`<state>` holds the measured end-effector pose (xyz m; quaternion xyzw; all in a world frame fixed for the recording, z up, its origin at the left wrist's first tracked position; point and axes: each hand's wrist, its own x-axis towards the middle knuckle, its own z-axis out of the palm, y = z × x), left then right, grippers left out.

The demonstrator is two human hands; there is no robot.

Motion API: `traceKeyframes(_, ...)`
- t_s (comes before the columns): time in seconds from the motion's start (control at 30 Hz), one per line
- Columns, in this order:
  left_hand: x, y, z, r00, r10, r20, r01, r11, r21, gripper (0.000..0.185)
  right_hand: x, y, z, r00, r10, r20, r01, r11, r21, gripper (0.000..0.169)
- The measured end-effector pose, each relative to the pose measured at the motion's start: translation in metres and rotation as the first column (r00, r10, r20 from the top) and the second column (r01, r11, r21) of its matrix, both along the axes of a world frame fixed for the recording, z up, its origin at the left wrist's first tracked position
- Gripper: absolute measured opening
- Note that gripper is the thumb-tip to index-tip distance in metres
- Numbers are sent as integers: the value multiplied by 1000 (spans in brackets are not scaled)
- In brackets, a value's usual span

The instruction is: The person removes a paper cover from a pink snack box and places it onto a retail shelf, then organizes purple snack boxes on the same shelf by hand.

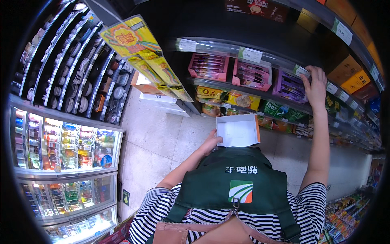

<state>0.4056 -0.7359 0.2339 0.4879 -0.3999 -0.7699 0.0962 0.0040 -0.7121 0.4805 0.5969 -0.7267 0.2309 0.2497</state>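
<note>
My left hand (210, 142) holds an open cardboard box (237, 130) by its left edge, thumb over the rim. The box is white inside with an orange side, and nothing shows in it. At the right, my right hand (315, 84) rests on the shelf edge beside a price tag (301, 70). Just left of that hand sits a display box of purple packets (289, 87). Two boxes of pink packets, one at the far left (208, 67) and one in the middle (252, 74), stand on the same shelf. Whether the right fingers grip anything is not clear.
Hanging yellow candy packs (152, 61) jut out at the shelf's left end. Yellow bags (243, 100) lie on a lower shelf. White boxes (166, 103) stand on the tiled floor (152, 131). Utensil racks (76, 67) and a glass-door drinks fridge (70, 146) are at the left.
</note>
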Motion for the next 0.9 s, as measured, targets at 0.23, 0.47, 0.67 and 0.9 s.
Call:
traceKeyframes(0.23,20,5,6,998,60,-18,-59,997,42,90,-14,-4,13,905,143,400,-164,986,19,10)
traceKeyframes(0.47,31,10,8,994,103,-27,-100,992,79,89,6,12,-1,757,212,618,-14,951,-308,13)
traceKeyframes(0.67,25,15,12,993,96,74,-98,995,32,87,31,37,-81,310,52,949,-86,996,-26,14)
traceKeyframes(0.9,8,19,30,983,158,96,-169,977,130,74,-10,64,-212,678,-120,725,-7,985,171,14)
